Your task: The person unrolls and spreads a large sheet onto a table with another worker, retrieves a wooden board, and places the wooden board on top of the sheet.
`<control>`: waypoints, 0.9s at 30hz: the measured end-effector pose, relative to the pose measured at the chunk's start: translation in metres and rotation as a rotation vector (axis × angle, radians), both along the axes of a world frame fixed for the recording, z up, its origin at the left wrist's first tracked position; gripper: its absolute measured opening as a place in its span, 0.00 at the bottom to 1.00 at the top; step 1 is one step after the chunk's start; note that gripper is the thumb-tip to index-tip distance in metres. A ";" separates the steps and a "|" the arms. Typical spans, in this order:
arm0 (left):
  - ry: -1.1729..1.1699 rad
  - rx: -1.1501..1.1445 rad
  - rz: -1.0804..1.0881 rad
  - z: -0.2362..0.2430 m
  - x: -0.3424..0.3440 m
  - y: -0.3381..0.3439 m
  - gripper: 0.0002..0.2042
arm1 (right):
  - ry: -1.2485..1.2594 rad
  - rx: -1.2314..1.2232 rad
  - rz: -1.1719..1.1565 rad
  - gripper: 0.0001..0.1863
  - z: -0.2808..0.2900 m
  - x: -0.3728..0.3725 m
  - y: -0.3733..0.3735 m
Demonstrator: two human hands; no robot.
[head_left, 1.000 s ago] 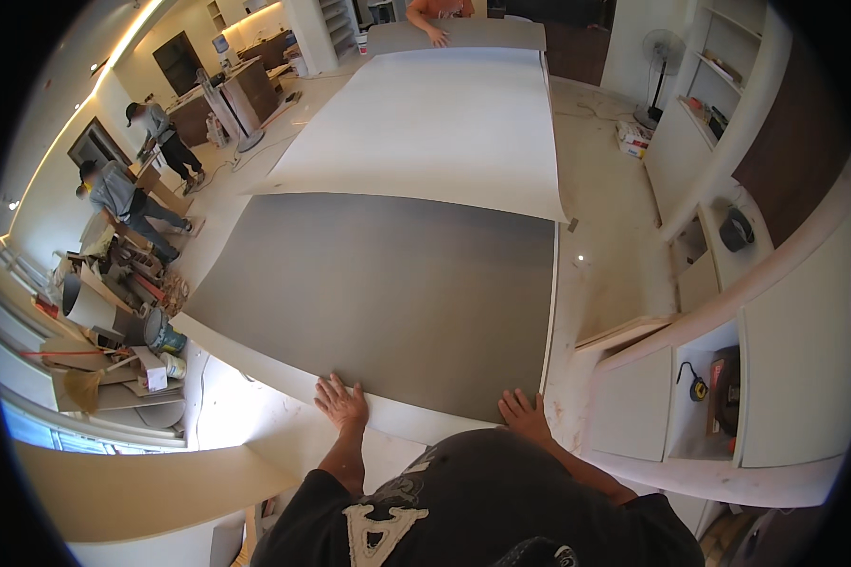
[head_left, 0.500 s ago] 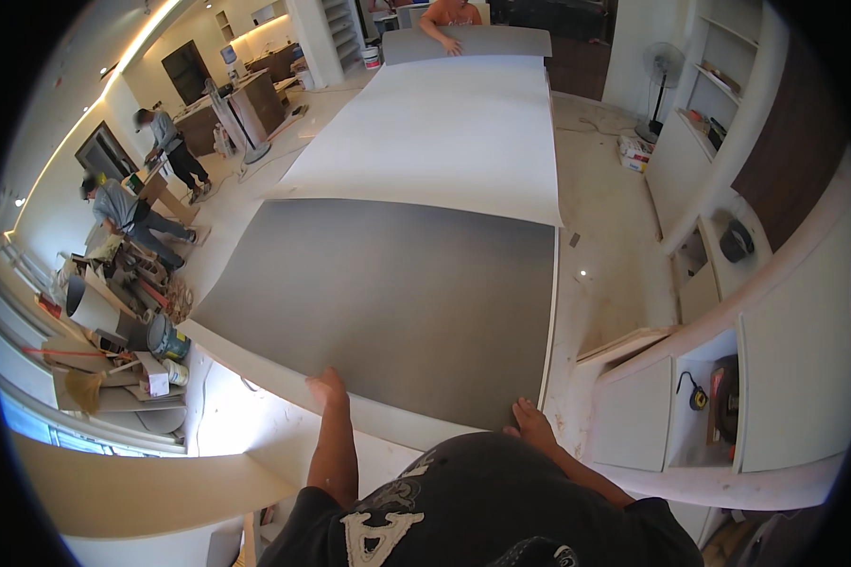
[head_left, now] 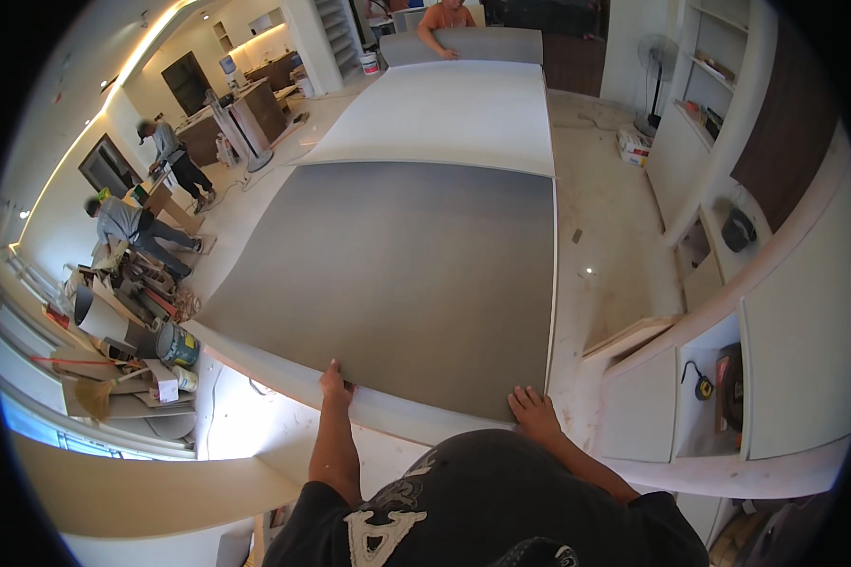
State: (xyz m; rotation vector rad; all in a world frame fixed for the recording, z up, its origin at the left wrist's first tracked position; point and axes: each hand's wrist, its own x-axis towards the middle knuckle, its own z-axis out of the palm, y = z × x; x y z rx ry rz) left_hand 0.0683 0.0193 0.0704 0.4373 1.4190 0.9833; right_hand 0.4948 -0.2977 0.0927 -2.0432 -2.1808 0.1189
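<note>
My left hand (head_left: 337, 382) grips the near edge of a large grey sheet (head_left: 407, 274), its thumb pointing up along the edge. My right hand (head_left: 532, 407) lies at the same edge near the right corner, fingers spread over the surface. The sheet lies on a long panel whose pale rim (head_left: 416, 423) shows along the front. Beyond it is a white sheet (head_left: 435, 109), and at the far end a person in orange (head_left: 440, 21) has a hand at a rolled-back grey flap (head_left: 496, 45).
Two workers (head_left: 123, 227) stand at the left by scrap, a broom (head_left: 95, 392) and a bucket (head_left: 177, 345). On the right are a standing fan (head_left: 657, 57), a board (head_left: 629, 335) and shelving (head_left: 709, 57) with a tape measure (head_left: 702, 384) in a niche. A curved counter (head_left: 151, 477) is at lower left.
The near grey sheet has shifted away from me, covering more of the white sheet. My left hand has changed from flat fingers to gripping the edge; my right hand has moved slightly rightward.
</note>
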 end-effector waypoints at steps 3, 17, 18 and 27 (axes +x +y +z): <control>0.029 0.086 0.149 0.003 0.023 -0.014 0.18 | -0.012 -0.026 -0.016 0.32 -0.004 0.005 -0.007; 0.170 0.121 0.367 -0.008 -0.015 -0.030 0.17 | 0.342 -0.006 0.193 0.22 -0.029 0.012 -0.038; 0.189 0.109 0.421 -0.010 -0.014 -0.031 0.17 | 0.311 -0.029 0.184 0.24 -0.032 0.010 -0.037; 0.332 -0.080 0.309 -0.027 -0.015 -0.047 0.20 | -0.053 -0.030 0.154 0.31 -0.055 -0.011 -0.033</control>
